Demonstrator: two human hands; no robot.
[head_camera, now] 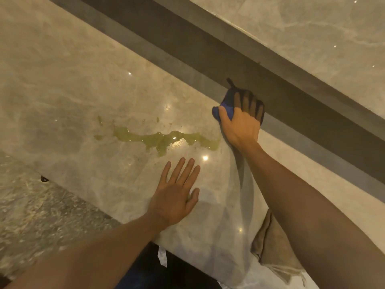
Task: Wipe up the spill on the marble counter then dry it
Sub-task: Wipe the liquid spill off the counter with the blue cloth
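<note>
A yellow-green spill (160, 139) stretches in a thin streak across the glossy marble counter (73, 84), with small droplets above its left part. My right hand (241, 122) is closed on a bunched blue cloth (226, 103) at the far edge of the counter, just right of the spill's end. My left hand (177, 192) lies flat on the marble with fingers spread, below the spill and holding nothing.
A beige cloth (273, 247) lies on the counter under my right forearm, near the front edge. A dark recessed strip (208, 51) runs along the back of the counter below a marble wall. Speckled floor (31, 215) shows at lower left.
</note>
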